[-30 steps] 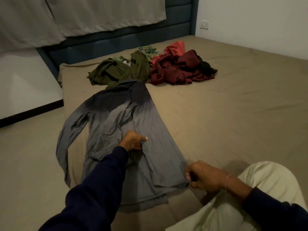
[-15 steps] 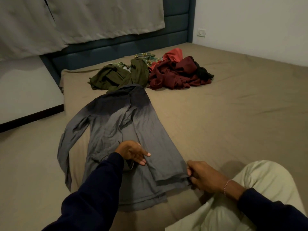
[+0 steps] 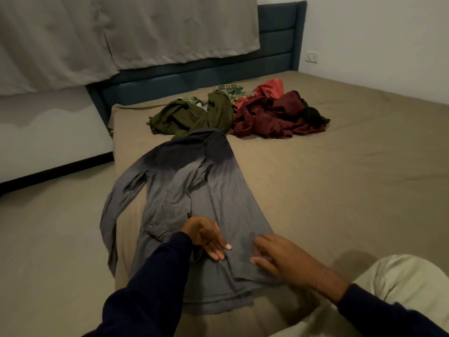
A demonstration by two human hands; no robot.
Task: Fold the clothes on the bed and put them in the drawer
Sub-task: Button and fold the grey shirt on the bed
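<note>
Resting flat on the grey shirt (image 3: 194, 190) (fingers straight), left hand (image 3: 206, 237) and right hand (image 3: 279, 259).

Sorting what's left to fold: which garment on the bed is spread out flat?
The grey shirt, laid out under both hands. The olive green garment and dark red garment lie crumpled near the headboard.

dim, warm indoor light | soft shadows | slightly soft focus | wide-angle bending at edges | no glare
</note>
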